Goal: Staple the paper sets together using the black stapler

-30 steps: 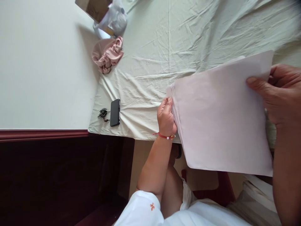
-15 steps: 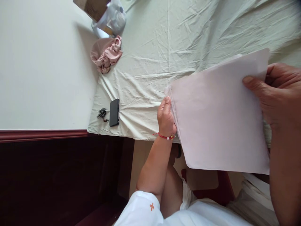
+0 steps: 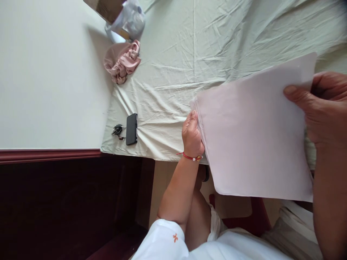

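Observation:
A stack of white paper sheets (image 3: 255, 141) with rounded corners is held up in front of me, over the table's near edge. My left hand (image 3: 192, 133), with a red cord bracelet at the wrist, is closed on the left edge of the stack; its fingers go underneath and are hidden. On the right, my right hand (image 3: 320, 104) grips the upper right part, its thumb lying flat on the top sheet and its other fingers behind. Several sheet edges show in layers beside the left thumb.
A pale, wrinkled cloth (image 3: 168, 76) covers the table. Near its left edge lie a black phone-like case (image 3: 131, 129) and a small dark bundle of cord (image 3: 117, 130). Farther back are a crumpled pink cloth (image 3: 123, 63), a clear plastic bag (image 3: 132, 21) and a brown box (image 3: 107, 9).
My right hand has shifted slightly to the right and up, and the right side of the paper has moved with it. My left hand has stayed almost in place.

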{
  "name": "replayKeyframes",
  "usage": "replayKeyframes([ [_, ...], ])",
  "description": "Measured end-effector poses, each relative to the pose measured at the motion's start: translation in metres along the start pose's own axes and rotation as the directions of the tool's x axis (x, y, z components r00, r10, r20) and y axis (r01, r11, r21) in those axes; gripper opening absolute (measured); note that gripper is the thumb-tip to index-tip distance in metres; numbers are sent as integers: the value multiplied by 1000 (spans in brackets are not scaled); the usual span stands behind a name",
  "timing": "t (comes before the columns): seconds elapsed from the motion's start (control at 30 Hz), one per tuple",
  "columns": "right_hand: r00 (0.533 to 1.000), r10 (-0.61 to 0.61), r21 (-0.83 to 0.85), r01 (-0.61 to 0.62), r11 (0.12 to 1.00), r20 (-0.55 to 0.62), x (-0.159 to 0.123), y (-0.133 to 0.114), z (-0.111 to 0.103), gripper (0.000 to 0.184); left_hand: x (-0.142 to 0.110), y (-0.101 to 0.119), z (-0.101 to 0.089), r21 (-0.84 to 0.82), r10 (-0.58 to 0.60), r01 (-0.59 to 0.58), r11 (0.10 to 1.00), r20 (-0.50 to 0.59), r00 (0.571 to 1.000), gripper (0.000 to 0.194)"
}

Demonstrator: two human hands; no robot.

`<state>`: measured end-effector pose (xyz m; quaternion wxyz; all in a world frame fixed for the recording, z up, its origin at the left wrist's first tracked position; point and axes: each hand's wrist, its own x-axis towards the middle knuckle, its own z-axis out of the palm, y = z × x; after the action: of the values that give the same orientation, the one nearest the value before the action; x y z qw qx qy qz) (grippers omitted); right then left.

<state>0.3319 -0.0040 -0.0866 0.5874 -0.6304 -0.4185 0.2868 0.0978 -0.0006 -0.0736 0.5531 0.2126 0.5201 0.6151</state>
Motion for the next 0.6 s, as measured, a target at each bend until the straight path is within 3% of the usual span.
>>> replayKeyframes([
  [0.6,1000,-24,47,25,999,-9,-3,-4,3,16,-3,1,2,-5,-25,25,1000,51,998,22],
])
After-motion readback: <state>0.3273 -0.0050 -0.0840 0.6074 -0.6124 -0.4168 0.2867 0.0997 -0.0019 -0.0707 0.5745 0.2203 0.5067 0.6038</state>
